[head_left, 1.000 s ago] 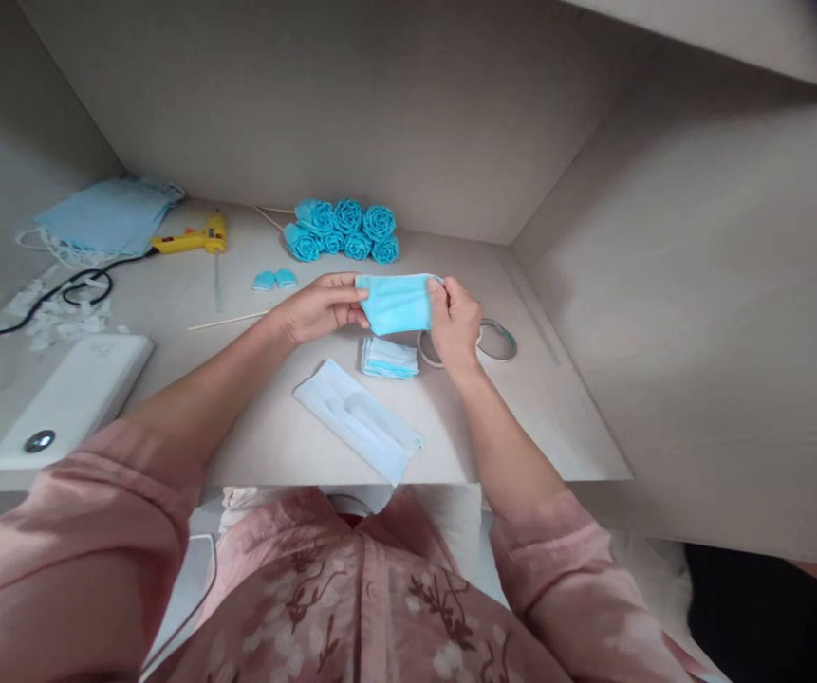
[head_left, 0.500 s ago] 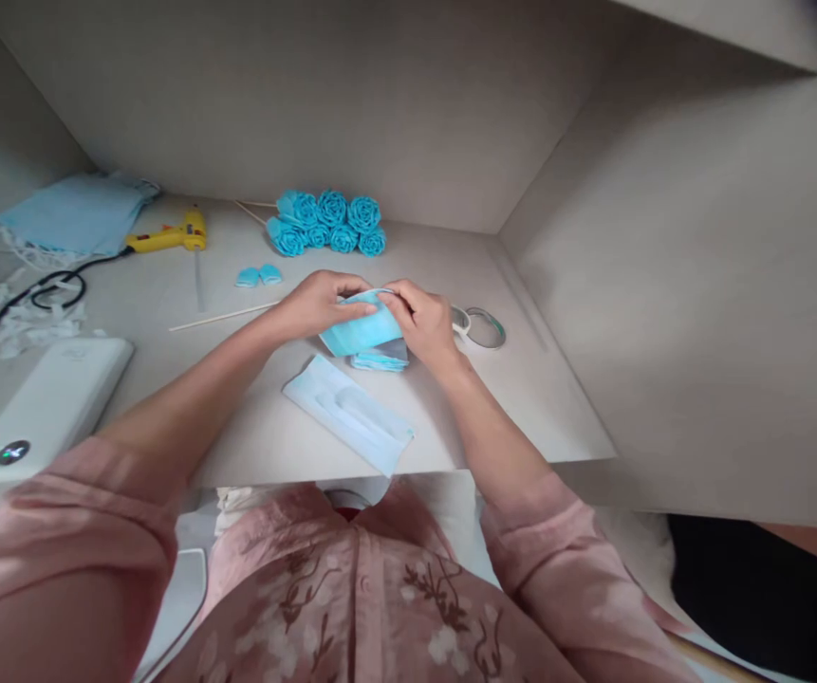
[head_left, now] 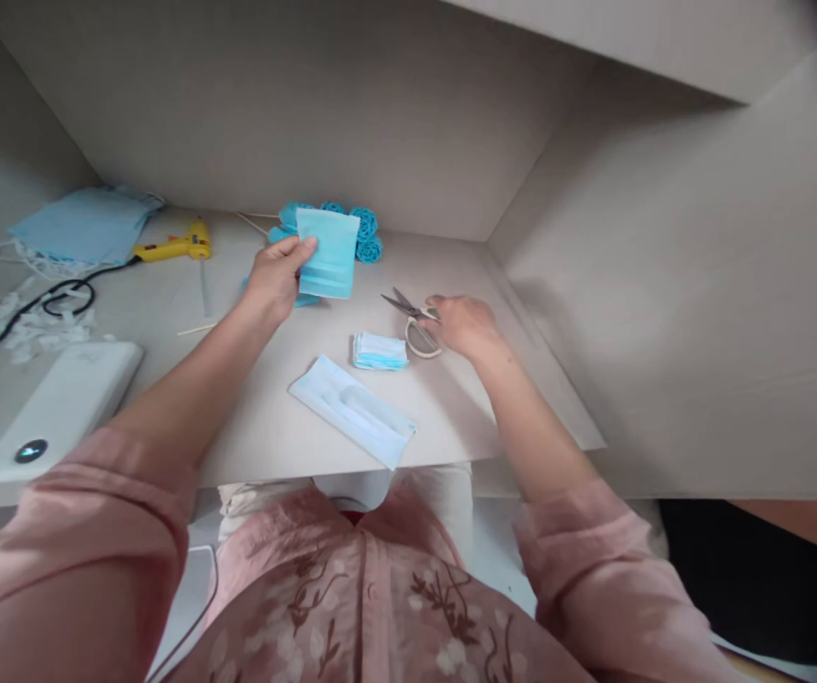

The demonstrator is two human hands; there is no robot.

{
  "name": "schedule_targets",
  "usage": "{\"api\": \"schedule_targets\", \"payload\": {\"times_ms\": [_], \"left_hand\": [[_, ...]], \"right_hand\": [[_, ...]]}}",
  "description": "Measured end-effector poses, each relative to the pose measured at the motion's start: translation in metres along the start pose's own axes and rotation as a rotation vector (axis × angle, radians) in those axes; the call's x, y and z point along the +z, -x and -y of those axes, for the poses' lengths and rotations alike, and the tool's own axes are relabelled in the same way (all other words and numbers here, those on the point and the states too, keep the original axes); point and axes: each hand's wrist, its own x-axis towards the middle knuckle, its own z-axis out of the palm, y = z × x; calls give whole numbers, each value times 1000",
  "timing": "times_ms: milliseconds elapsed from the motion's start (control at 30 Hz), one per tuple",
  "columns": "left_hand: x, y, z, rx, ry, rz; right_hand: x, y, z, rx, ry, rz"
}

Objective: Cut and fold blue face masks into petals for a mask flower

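My left hand (head_left: 281,275) is raised over the table, with thumb and fingers pinching the left edge of a blue piece of mask fabric (head_left: 329,256). The piece is roughly square and hangs in front of the blue rolled flowers (head_left: 367,237), partly covering them. Over on the right, my right hand (head_left: 466,327) grips one handle of the scissors (head_left: 418,339). Their blades stand apart and point to the left. Just left of the scissors lies a small stack of cut mask pieces (head_left: 380,351). Nearer to me is a flat, pale mask piece (head_left: 352,411).
At the left are a pile of masks (head_left: 81,226), a yellow glue gun (head_left: 173,249) with its black cord, white scraps (head_left: 48,325) and a white power bank (head_left: 63,408). A thin stick (head_left: 195,330) is partly behind my left arm. Walls enclose the table's back and right.
My hands have moved apart. The left has carried the blue piece up and to the left; the right has let go of it and taken hold of the scissors, uncovering the small stack.
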Motion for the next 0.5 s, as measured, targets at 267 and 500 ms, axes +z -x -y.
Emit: {"api": "schedule_targets", "payload": {"times_ms": [267,500], "left_hand": [[16,10,2,-80,223,98],[28,26,-2,-149,148,217]], "right_hand": [[-12,6,37,-91,-307,-152],[5,-18,77,-134,-914,-215]]}}
